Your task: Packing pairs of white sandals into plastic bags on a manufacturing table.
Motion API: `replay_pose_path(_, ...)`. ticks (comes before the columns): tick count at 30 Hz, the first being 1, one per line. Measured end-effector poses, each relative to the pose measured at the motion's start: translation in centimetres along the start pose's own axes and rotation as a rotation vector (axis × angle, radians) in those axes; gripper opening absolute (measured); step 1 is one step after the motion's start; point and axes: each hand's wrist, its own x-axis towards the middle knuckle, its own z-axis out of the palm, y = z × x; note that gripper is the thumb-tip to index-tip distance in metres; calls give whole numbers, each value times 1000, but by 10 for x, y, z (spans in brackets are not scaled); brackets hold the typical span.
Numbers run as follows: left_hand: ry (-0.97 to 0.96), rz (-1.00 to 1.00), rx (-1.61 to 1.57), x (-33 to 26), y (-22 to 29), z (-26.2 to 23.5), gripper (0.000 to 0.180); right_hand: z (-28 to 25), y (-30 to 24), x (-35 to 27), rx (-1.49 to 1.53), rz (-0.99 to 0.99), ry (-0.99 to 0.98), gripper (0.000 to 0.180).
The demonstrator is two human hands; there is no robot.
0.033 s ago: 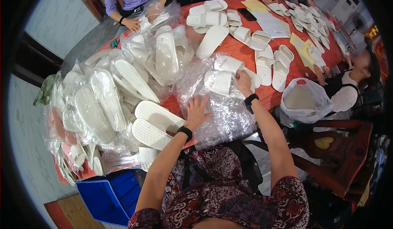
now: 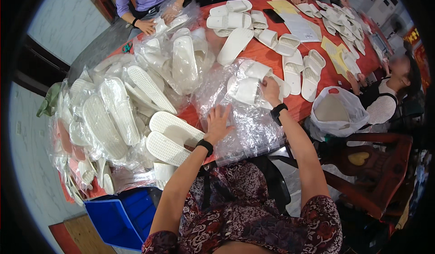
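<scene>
A pair of white slide slippers lies on clear plastic bags in front of me. The fingers of my right hand are closed on the slippers at their right side; the exact grip is partly hidden. Lower left of it, my left hand rests on the plastic with its fingers spread, holding nothing. Beside my left wrist is an unwrapped pair of white slippers, soles up. A heap of bagged white slippers fills the left of the table.
More loose white slippers cover the far side of the red table, near a black phone. Across from me, a person handles a bagged pair. A white plastic bag, wooden chair and blue crate stand around.
My right hand and the pair of slippers have shifted very slightly to the right. My left hand stays in place on the plastic.
</scene>
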Motion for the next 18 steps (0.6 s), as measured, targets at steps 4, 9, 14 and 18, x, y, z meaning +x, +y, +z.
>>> replay_pose_path(4,-4,1,5,2,2,-1,95,-30,12,22,-70,74,107,21)
replay_pose_path(9,-50,-17,34,9,5,-6,93,-89,30,49,-5,193,380,23)
replay_pose_path(14,-31,-51,63,14,0,-2,93,-119,-6,40,226,111,345,20)
replay_pose_path(18,-36,-43,45,22,19,-11,87,-98,-39,11,332,3,138,16)
